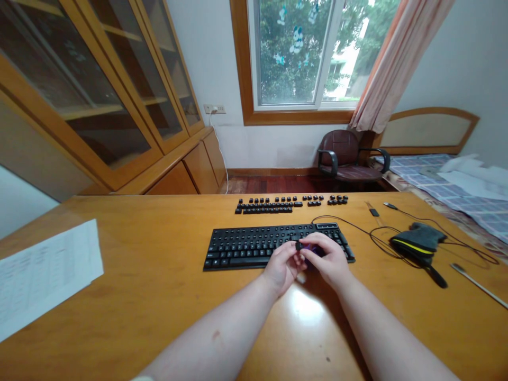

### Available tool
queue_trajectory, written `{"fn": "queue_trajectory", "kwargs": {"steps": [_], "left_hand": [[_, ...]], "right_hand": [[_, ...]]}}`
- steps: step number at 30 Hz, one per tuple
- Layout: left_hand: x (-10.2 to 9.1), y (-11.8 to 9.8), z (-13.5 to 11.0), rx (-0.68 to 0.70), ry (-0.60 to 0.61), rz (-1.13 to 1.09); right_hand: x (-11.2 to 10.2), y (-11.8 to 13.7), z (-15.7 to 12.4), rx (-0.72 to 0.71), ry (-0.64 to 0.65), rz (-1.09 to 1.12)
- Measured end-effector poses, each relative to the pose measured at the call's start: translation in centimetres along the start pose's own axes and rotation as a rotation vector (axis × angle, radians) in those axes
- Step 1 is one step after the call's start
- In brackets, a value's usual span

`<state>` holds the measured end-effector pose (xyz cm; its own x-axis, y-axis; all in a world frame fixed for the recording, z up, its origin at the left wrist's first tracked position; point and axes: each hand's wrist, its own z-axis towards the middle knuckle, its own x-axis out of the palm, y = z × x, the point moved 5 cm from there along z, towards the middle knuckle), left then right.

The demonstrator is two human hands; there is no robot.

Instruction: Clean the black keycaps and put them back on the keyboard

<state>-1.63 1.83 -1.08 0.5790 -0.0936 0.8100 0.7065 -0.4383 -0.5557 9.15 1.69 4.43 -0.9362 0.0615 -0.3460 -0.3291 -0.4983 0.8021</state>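
A black keyboard (242, 246) lies on the wooden desk, its lower rows of keys in place and gaps showing between keys in the upper rows. Over its right half, my left hand (282, 267) pinches a small black keycap (298, 245) between thumb and fingers. My right hand (328, 259) is closed right beside it, thumb and index finger at the keycap. A dark purple thing (313, 248) shows within the right hand, mostly hidden by the fingers. Behind the keyboard, loose black keycaps (266, 210) stand in rows.
On the right lie a grey pouch (418, 243) with a yellow stripe, a coiled black cable (381, 241), a small black piece (373, 212) and a thin light stick (480, 286). Paper sheets (51, 270) lie at the left. An office chair (345, 159) stands beyond the desk.
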Motion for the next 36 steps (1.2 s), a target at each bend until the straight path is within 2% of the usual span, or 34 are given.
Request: {"fn": "queue_trajectory", "kwargs": {"steps": [6,9,12,14,15,18,21,25,29,36], "left_hand": [[-0.2,0.1,0.2,0.019,-0.022,0.101],[-0.6,0.0,0.1,0.085,-0.057,0.260],[-0.9,-2.0,-0.6,0.372,-0.185,0.648],[-0.5,-3.6,-1.3,0.576,-0.277,1.015],[-0.2,-4.1,-1.5,0.635,-0.313,1.212],[0.1,-4.7,-1.7,0.643,-0.448,1.694],[-0.1,-4.0,-1.3,0.550,-0.512,1.966],[-0.4,-3.1,-0.8,0.471,-0.495,2.092],[-0.4,-3.1,-0.7,0.467,-0.484,2.119],[-0.4,-3.2,-0.8,0.484,-0.484,2.120]], "right_hand": [[0.0,-0.2,0.3,-0.007,0.030,-0.031],[-0.3,-1.1,0.5,0.031,-0.001,-0.059],[-1.0,-2.4,0.6,0.094,-0.148,-0.125],[-1.3,-3.2,0.6,0.125,-0.210,-0.181],[-1.2,-3.4,0.6,0.127,-0.214,-0.209],[-0.4,-3.4,0.7,0.084,-0.161,-0.276],[0.5,-2.7,1.2,0.030,-0.077,-0.353],[1.7,-2.6,2.8,0.018,0.122,-0.510],[2.4,-3.6,4.0,0.010,0.241,-0.574],[3.5,-4.7,3.4,-0.098,0.286,-0.580]]}}
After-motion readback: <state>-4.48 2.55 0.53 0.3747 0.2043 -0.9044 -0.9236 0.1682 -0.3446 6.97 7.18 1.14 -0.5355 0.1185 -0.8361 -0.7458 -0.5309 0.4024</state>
